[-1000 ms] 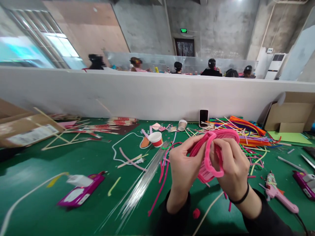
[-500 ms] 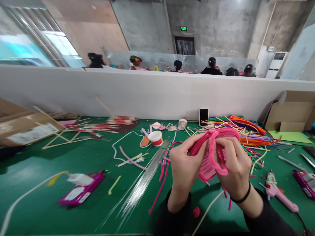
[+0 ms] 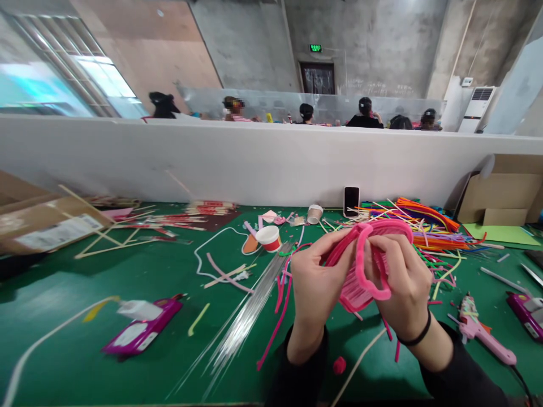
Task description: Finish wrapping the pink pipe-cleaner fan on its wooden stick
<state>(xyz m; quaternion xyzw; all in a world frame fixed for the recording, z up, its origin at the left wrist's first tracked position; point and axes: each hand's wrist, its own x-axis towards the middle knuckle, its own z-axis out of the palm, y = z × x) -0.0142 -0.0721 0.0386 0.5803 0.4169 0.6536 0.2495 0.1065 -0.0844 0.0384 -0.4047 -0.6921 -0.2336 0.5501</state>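
A pink bag-like piece made of pipe cleaners (image 3: 355, 291) is held up above the green table between both hands. My left hand (image 3: 316, 277) pinches its upper left edge between thumb and fingers. From the other side, my right hand (image 3: 403, 274) grips it with curled fingers, some of them hidden inside the piece. A thick pink pipe cleaner loop (image 3: 360, 263) bends down across the front, between the hands. Below the hands, a small red pompom-like ball (image 3: 339, 366) lies on the table.
Thin metal wires (image 3: 241, 322) lie left of my hands. A pink glue gun (image 3: 486, 339) rests at the right. Behind are a paper cup (image 3: 268, 238), a phone (image 3: 351, 202) and colourful pipe cleaners (image 3: 436, 226). A purple power strip (image 3: 144, 328) is at the left.
Both hands and the pink piece have shifted very slightly left in view. The grip on the piece looks the same.
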